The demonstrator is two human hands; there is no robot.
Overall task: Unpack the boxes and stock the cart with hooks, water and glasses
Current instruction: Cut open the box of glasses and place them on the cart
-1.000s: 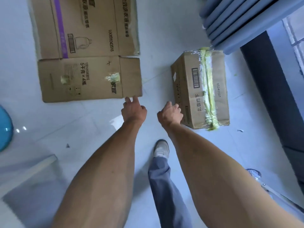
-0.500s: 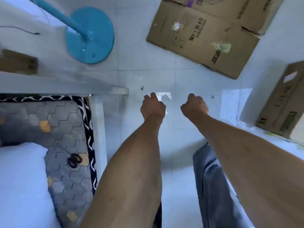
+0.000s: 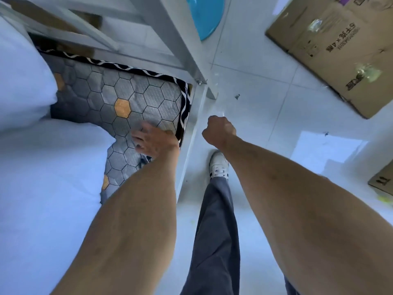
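Looking straight down from head height, the view shows a person's two bare forearms reaching forward over a white tiled floor (image 3: 265,86). The left hand (image 3: 154,141) has its fingers spread and extended, lying on or just above the grey hexagon-quilted mattress with orange patches and a black-and-white wavy border (image 3: 136,96); whether it presses down cannot be told. A small dark object shows just below that hand, too blurred to identify. The right hand (image 3: 220,130) is curled into a fist holding nothing, above the floor just beside the white metal bed frame (image 3: 187,60).

White bedding (image 3: 46,167) covers the left part of the mattress. A grey trouser leg (image 3: 214,220) ends in a white sneaker with dark stripes (image 3: 218,165) planted on the floor between the arms.

At upper right, a flattened brown cardboard box with printed black characters and torn tape scraps (image 3: 331,50) lies on the floor, its long axis running diagonally from upper left towards lower right; nothing shows inside it. At the right edge, only a corner of a second brown cardboard box (image 3: 382,182) is in view, its contents hidden. A round blue plastic base (image 3: 204,15) sits at the top, behind the frame.
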